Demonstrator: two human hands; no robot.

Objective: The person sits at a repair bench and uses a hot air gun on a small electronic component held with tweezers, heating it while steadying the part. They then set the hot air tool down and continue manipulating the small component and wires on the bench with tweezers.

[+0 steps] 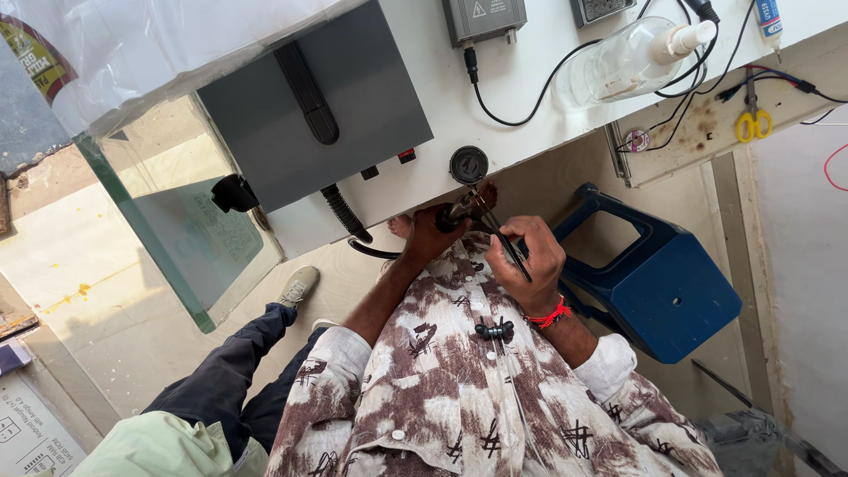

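The left hand point(430, 235) is closed around a black hot-air handle point(459, 212); the right hand point(533, 261) pinches thin tweezers point(505, 243). Both are at 6 o'clock from a round black part point(468, 164). A grey box point(484, 18) with a triangle label sits at 12 o'clock.

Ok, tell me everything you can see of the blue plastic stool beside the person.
The blue plastic stool is a boxy, moulded piece with a matt, dusty surface. Its flat top shows a small round hole, and a large cut-out opening with a thick rounded rim faces the white workbench. It stands on the pale floor, partly under the bench edge, just beyond the person's right hand. That hand and its forearm overlap it in view; whether they touch it cannot be told. Its legs are hidden.
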